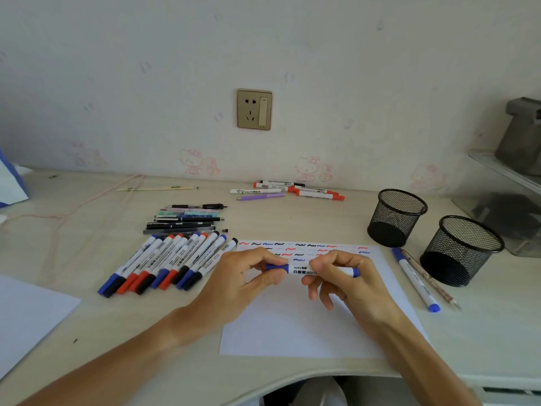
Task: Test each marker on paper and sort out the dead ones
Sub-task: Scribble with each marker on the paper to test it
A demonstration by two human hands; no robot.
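Left hand (248, 276) pinches the blue cap of a whiteboard marker (304, 271); right hand (345, 276) grips its white barrel, holding it level above the scribbled test paper (292, 326). A row of whiteboard markers (167, 263) lies just left on the bench (117, 332); two mesh pen cups (433, 238) stand right.

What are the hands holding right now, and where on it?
One blue whiteboard marker, level above the paper. Left hand pinches its blue cap; right hand grips the barrel.
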